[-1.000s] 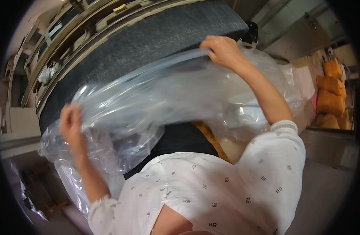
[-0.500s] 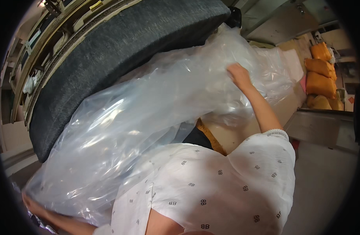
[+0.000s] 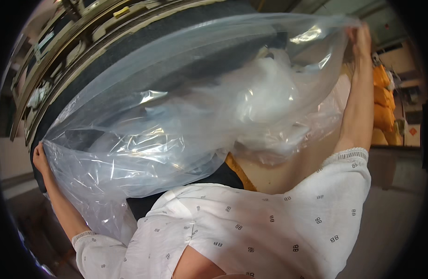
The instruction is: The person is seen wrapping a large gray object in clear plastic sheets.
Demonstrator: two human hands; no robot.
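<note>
A large sheet of clear plastic film [image 3: 200, 144] is spread between my raised arms, its far edge bowed upward. At the far left, my left hand [image 3: 40, 157] is closed on one corner of it. My right hand [image 3: 360, 39], lifted high at the far right, grips the opposite end of the same edge. Through the film a dark grey padded surface [image 3: 176, 65] shows. More crumpled plastic bunches under the film toward the right. Whether the film is a single sheet or an opened bag I cannot tell.
Metal rails of a machine [image 3: 74, 51] curve along the far left behind the padded surface. Orange sacks [image 3: 384, 102] are stacked at the right. A pale tabletop [image 3: 274, 176] lies below the film, with a brown-yellow strip [image 3: 239, 172] near my body.
Both hands have moved up and away from my body, the right one outward to the far right. The film has risen from the padded surface and is stretched between them.
</note>
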